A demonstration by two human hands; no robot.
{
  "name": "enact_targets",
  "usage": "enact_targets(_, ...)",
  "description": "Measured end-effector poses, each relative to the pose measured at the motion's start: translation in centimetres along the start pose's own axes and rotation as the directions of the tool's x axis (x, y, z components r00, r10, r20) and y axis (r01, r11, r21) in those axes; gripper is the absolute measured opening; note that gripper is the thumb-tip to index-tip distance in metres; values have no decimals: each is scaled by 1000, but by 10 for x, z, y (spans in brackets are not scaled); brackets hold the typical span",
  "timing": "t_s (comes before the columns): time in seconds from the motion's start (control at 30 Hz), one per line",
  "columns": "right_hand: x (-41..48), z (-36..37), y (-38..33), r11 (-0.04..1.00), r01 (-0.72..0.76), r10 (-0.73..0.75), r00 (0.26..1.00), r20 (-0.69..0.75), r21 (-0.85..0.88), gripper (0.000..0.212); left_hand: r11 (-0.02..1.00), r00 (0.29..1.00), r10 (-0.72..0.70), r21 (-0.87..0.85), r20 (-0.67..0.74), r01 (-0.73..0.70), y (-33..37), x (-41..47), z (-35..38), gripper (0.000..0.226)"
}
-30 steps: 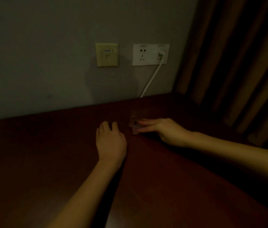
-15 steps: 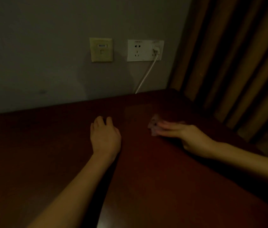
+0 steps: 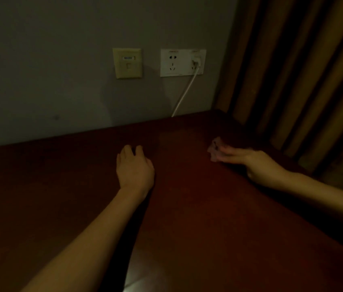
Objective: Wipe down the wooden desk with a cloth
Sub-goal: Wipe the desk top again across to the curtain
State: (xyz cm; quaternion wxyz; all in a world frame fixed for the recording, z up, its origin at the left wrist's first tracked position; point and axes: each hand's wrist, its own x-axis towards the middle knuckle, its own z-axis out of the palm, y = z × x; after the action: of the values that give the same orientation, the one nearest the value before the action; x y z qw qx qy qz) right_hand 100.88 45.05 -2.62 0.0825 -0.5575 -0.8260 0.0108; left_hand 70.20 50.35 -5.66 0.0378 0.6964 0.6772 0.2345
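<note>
Left hand (image 3: 134, 169) relaxed, flat on desk (image 3: 187, 218); right hand (image 3: 252, 163), fingers straight, pressing cloth (image 3: 213, 151).

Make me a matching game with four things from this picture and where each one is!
Things:
1. left hand
2. cloth
3. white cable
4. curtain

Places:
A. hanging to the right of the desk
B. plugged into the wall socket
C. resting on the desk, holding nothing
D. on the desk, pressed under the right hand

Pairs: 1-C, 2-D, 3-B, 4-A.
</note>
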Motion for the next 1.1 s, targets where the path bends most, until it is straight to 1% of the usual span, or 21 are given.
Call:
enact_targets(0.07,-21,7,-29,988,154,-153,988,-23,17,98,1000,1000,-6,9,8,5,1,0,0,40)
enact_targets(0.1,-21,11,-46,973,227,-226,974,-13,36,98,1000,1000,-8,5,11,8,1,0,0,40)
enact_targets(0.17,-1,16,-78,947,319,-320,947,22,47,89,1000,1000,-5,-4,10,5,1,-1,-1,41)
enact_targets(0.2,16,16,-90,946,321,-323,946,36,37,85,1000,1000,-4,-12,6,4,1,-1,-1,41)
enact_targets(0.27,56,15,-95,962,271,-272,960,62,17,82,1000,1000,-5,-28,-5,5,-1,-1,-1,41)
enact_targets(0.37,88,5,-58,992,123,-125,988,88,26,82,1000,1000,5,-30,-6,-5,-3,0,-1,41)
enact_targets(0.47,57,-8,-6,999,-34,33,998,59,6,83,1000,1000,13,-21,-6,-13,-3,0,-1,41)
enact_targets(0.53,12,-12,8,996,-88,87,995,57,10,86,1000,1000,13,-17,-12,-13,-2,0,0,40)
enact_targets(0.57,-10,-13,6,996,-88,87,995,54,19,87,1000,1000,11,-11,-12,-11,-2,0,1,40)
enact_targets(0.63,-42,-9,-15,1000,-1,0,999,33,31,95,1000,1000,10,1,-8,-10,-1,0,2,39)
enact_targets(0.67,-50,-6,-30,996,82,-83,996,37,41,98,1000,1000,10,3,-4,-10,-1,0,2,38)
enact_targets(0.73,-46,1,-63,969,245,-247,965,90,42,93,1000,1000,11,7,7,-11,0,1,1,38)
enact_targets(0.77,-34,4,-79,956,292,-294,948,120,37,88,1000,1000,12,5,8,-12,-1,1,1,38)
enact_targets(0.8,-18,5,-90,951,306,-308,941,138,30,86,1000,1000,16,-3,7,-16,-2,1,0,39)
enact_targets(0.87,19,4,-99,964,266,-265,954,142,14,86,999,1000,25,-19,-1,-25,-3,1,-1,39)
enact_targets(0.97,43,-7,-70,991,129,-131,981,141,21,84,999,999,32,-30,-3,-32,-4,0,-3,39)
enact_targets(1.03,29,-18,-34,1000,14,-15,993,120,3,84,999,999,37,-28,-1,-37,-3,0,-4,39)
enact_targets(1.1,-6,-27,-5,994,-108,110,989,103,-24,88,999,999,40,-27,1,-40,-2,1,-4,40)
